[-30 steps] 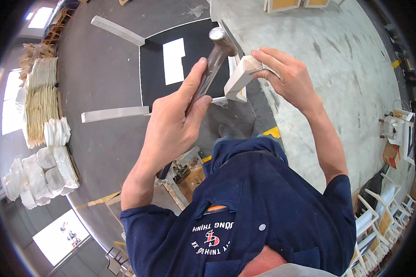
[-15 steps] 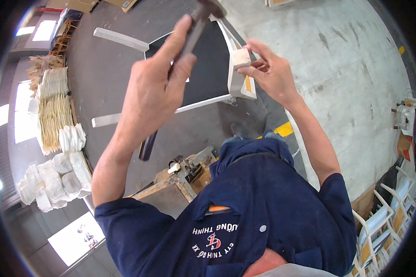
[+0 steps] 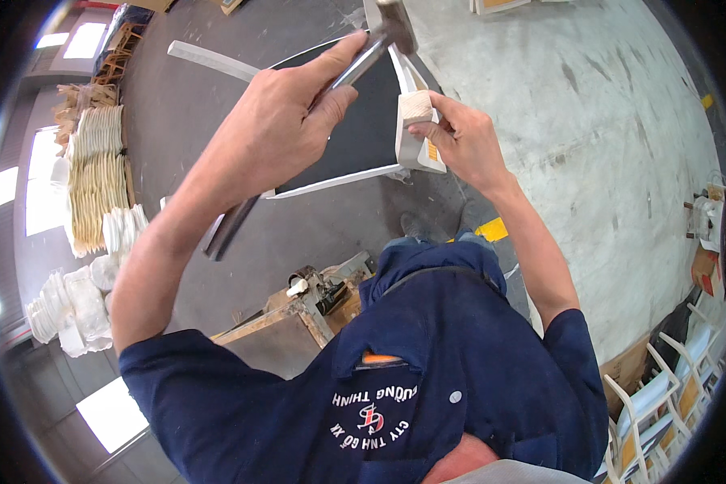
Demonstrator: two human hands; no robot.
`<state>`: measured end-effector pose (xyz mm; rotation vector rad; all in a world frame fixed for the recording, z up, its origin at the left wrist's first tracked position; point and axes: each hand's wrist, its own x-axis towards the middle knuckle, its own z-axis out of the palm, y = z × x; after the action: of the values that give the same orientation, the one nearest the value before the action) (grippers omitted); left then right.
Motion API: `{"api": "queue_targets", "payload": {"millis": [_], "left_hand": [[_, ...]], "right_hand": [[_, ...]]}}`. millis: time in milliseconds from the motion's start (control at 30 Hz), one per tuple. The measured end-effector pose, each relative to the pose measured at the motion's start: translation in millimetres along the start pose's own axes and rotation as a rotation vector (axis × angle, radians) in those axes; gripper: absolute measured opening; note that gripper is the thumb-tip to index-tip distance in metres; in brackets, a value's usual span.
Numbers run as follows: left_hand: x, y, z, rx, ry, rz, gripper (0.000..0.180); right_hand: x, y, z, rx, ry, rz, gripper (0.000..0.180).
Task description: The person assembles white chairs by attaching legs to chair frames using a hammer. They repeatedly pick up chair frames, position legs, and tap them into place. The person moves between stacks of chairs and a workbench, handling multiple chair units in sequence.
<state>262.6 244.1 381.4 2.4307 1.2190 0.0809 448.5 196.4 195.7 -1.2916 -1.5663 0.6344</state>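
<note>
My left hand is closed around the shaft of a hammer. Its metal head sits near the top of the view, and the dark grip end sticks out below my wrist. In my right hand, fingers and thumb pinch a pale wooden block. This block is over the near right corner of a white chair-like frame, which lies on the floor with a black panel inside it. Whether the block touches the frame is hard to tell. The hammer head is above and apart from the block.
Stacked pale wooden parts and wrapped white pieces stand at the left. A worn wooden workbench with a clamp-like metal device is close by my left side. White chair frames are gathered at the lower right.
My left hand has shifted slightly right and up with the hammer, whose head moved right and down and now tilts more toward the block. My right hand still holds the block, almost in place.
</note>
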Motion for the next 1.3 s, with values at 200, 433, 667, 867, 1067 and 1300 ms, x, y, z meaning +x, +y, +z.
{"api": "queue_targets", "payload": {"millis": [200, 433, 667, 867, 1067, 1300], "left_hand": [[-14, -14, 3, -0.104, -0.051, -0.092, 0.048], [-36, -25, -1, -0.236, -0.020, -0.216, 0.050], [-73, -16, 32, -0.369, 0.439, -0.101, 0.054], [-68, 10, 45, -0.043, 0.288, 0.037, 0.063], [-63, 19, 94, 0.102, 0.339, 0.004, 0.067], [-75, 22, 146, 0.105, 0.639, -0.187, 0.066]], "right_hand": [[0, -1, 4, 0.036, -0.014, 0.028, 0.035], [8, -13, -4, 0.034, -0.034, -0.001, 0.043], [8, 24, 18, -0.075, 0.299, -0.470, 0.045], [2, 37, 37, 0.303, 0.430, -0.433, 0.032], [6, 39, 25, 0.375, 0.329, -0.314, 0.022], [4, 45, 27, 0.187, 0.178, -0.144, 0.027]]}}
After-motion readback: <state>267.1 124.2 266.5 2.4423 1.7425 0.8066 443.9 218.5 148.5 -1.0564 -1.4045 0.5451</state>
